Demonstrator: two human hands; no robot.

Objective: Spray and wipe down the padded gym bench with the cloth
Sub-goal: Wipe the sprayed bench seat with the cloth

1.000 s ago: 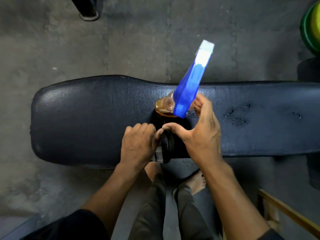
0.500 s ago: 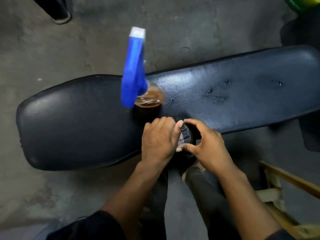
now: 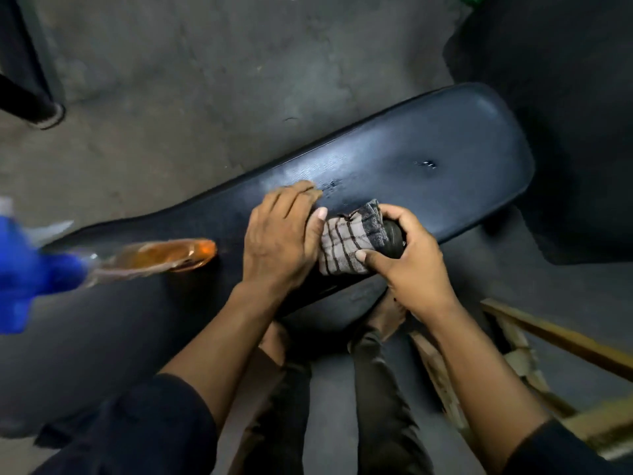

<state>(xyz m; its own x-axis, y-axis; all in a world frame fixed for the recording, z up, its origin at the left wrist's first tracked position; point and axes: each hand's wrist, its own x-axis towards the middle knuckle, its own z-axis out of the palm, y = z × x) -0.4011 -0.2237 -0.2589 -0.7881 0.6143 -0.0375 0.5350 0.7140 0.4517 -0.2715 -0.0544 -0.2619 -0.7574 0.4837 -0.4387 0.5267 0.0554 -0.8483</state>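
1. A gym: a long black padded vinyl bench (image 3: 428, 173) fills the view.
2. Grey, worn rubber-mat floor (image 3: 205, 80).
3. A black metal equipment leg (image 3: 30, 104) stands on it.

Dim light, sheen on the bench (image 3: 428, 173), spray bottle (image 3: 102, 262) motion-blurred

Cloth (image 3: 349, 243) on bench (image 3: 428, 159) btwn hands (bottle (image 3: 154, 257) left).
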